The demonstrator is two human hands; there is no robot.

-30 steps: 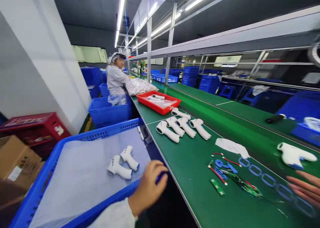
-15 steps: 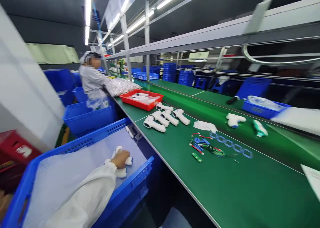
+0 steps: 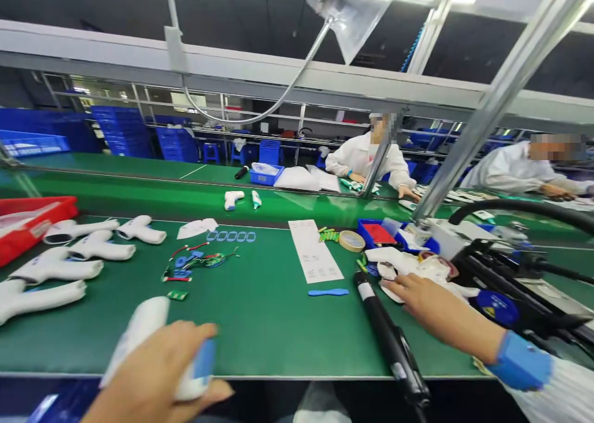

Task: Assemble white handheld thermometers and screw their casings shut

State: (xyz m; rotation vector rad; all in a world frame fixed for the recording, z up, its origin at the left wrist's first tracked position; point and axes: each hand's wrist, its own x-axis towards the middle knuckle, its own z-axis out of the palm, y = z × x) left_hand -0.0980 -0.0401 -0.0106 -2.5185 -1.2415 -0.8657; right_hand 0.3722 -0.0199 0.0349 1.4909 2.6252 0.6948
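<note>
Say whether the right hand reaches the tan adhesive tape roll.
Probably yes: the right hand sits nearby, with little but green bench mat between it and the tan tape roll.

text: none legible | paper sheet (image 3: 309, 251): print too small

The right hand (image 3: 440, 308) comes out of a blue cuff (image 3: 517, 361) on a white pleated sleeve (image 3: 552, 392).
</note>
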